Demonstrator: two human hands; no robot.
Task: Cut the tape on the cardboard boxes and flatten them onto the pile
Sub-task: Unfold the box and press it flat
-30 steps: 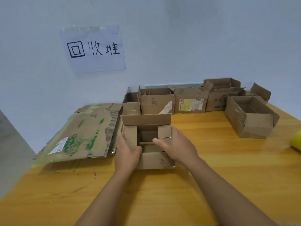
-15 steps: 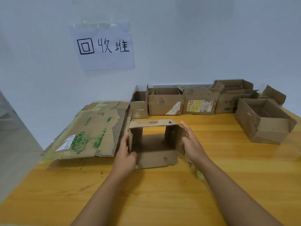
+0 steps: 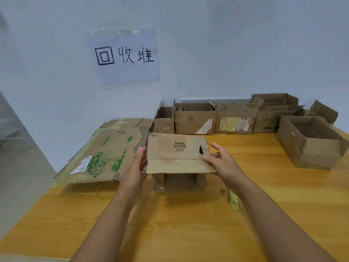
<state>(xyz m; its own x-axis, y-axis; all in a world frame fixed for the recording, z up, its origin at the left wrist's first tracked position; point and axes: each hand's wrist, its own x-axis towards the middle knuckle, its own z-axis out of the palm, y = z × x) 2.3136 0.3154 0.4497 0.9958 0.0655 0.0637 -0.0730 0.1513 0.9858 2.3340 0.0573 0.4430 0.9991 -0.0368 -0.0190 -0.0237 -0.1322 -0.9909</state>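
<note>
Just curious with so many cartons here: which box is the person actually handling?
The small box at the front with upside-down "INS BAHA" print, between the left hand and right hand. The other boxes sit untouched along the wall.

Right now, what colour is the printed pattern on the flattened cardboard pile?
Green, a tree-like print on the brown flattened cardboard pile; head view.

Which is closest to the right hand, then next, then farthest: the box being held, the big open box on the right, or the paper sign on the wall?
1. Held box: the right hand grips its right edge.
2. Big open box: farther right on the table.
3. Paper sign: up on the wall, far left.
</note>
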